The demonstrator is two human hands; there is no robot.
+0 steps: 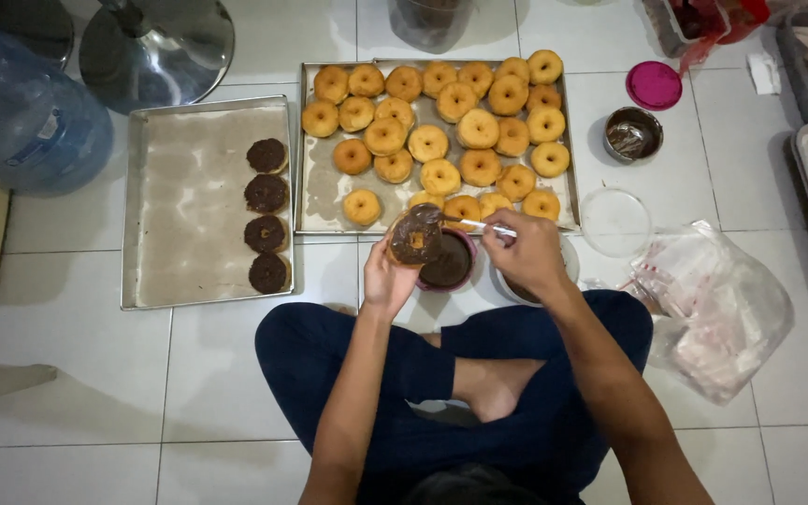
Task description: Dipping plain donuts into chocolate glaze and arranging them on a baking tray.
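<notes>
- The left hand [387, 276] cups a doughnut [415, 236], fingers curled under its rim, above the bowl of chocolate [448, 262] on the floor by the near edge of the full tray [303, 150].
- The right hand [527, 252] pinches a thin spreader [481, 224], fingers pressed together on its handle, tip on the doughnut's coated top.
- Good practice here: keep the doughnut level over the bowl so drips fall back, and spread outward in even strokes.
- Four coated doughnuts [266, 213] line the right edge of the second tray [189, 201]; a free spot lies nearby.
</notes>
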